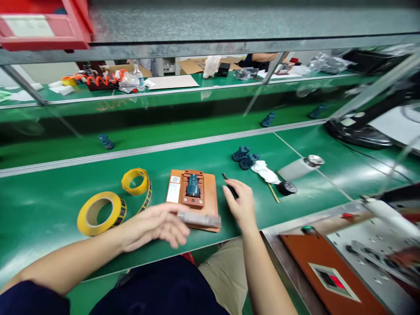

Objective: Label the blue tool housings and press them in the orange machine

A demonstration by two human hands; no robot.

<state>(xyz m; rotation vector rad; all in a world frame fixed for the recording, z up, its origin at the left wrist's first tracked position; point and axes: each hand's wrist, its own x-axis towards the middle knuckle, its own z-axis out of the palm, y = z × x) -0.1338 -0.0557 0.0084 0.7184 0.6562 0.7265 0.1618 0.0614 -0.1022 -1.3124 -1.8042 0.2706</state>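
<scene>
My left hand [160, 225] is at the near edge of an orange-brown fixture board [210, 188], its thumb and forefinger at one end of a grey bar [201, 219]. Hand and bar are both blurred, and the bar reaches across the front of the board. In the board's raised nest [193, 200] lies a dark teal plastic part [193, 186]. Right of the board, my right hand [241, 201] has its thumb and forefinger around a slim black pen-like tool [233, 191], whose tip points away from me.
Left of the board are two yellow tape rolls [85, 218]. Two dark teal parts [248, 161], a white cloth [265, 172], a stick [273, 193] and a white dispenser bottle [297, 168] lie to the right. A metal-topped machine [364, 249] stands nearer right; a red bin [46, 26] hangs overhead.
</scene>
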